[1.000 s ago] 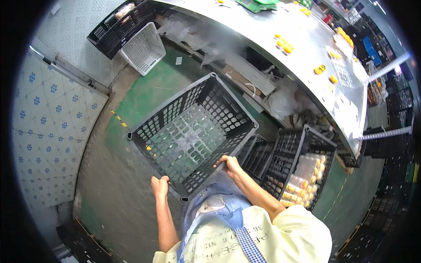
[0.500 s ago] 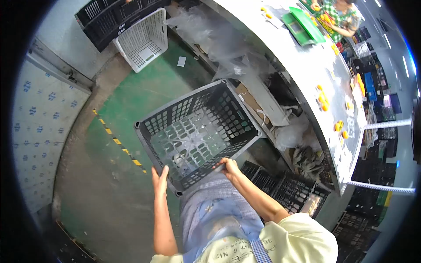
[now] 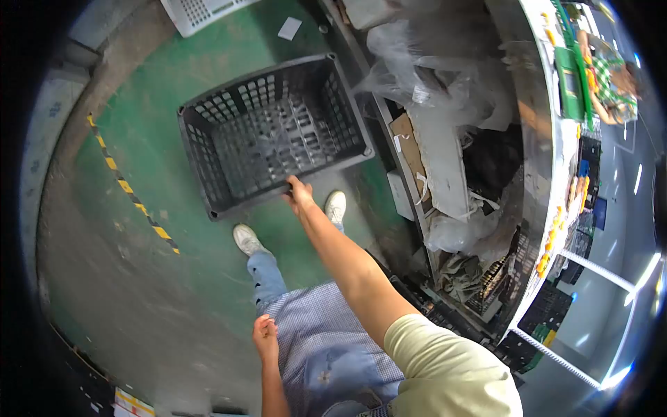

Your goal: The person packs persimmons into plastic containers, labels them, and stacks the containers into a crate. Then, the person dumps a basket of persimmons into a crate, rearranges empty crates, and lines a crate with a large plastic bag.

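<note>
An empty black plastic crate point(image 3: 278, 182) with slotted sides lies ahead of my feet, low over or on the green floor; whether it touches the floor I cannot tell. My right hand point(image 3: 300, 194) grips the middle of its near rim, arm stretched forward. Off the crate, my left hand point(image 3: 265, 335) hangs beside the checked apron point(image 3: 306, 316), its fingers curled with nothing visible in them.
A white crate point(image 3: 201, 15) stands at the top left. Yellow and black tape point(image 3: 125, 186) marks the floor. To the right, plastic bags point(image 3: 445, 83) fill the shelf under a long metal table point(image 3: 545, 139). A person point(image 3: 611, 87) is behind the table, near a green tray point(image 3: 571, 83).
The crate has moved forward, away from my body. My left hand has let go of its rim and drawn back; my right hand still holds on. The view has tilted down and turned.
</note>
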`<control>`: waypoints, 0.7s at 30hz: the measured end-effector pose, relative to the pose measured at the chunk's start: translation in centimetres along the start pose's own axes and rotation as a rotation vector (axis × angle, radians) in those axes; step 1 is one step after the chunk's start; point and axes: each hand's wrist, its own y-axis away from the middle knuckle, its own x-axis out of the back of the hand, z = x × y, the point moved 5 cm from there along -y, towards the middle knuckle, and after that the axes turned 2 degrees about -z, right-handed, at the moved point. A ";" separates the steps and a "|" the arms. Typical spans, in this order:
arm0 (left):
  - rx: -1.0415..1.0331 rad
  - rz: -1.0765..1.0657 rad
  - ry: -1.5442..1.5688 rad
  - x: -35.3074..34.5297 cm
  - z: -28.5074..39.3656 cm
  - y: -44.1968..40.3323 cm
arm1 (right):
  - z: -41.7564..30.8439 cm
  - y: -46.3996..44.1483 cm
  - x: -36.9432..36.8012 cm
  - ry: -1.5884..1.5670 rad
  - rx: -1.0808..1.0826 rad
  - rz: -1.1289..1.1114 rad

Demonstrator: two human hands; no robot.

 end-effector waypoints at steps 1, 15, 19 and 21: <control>0.001 -0.009 -0.022 -1.5 -0.9 -0.9 | -0.4 -1.4 0.0 0.010 -0.058 -0.068; 0.088 -0.214 0.029 -21.4 4.0 -4.1 | -48.7 2.9 20.6 0.974 1.640 1.171; 0.123 -0.223 0.033 -23.0 5.4 -3.6 | -48.6 -0.1 24.6 0.431 1.564 0.272; 0.100 -0.240 0.048 -23.1 5.7 -3.4 | -44.7 0.6 28.0 0.025 1.431 0.163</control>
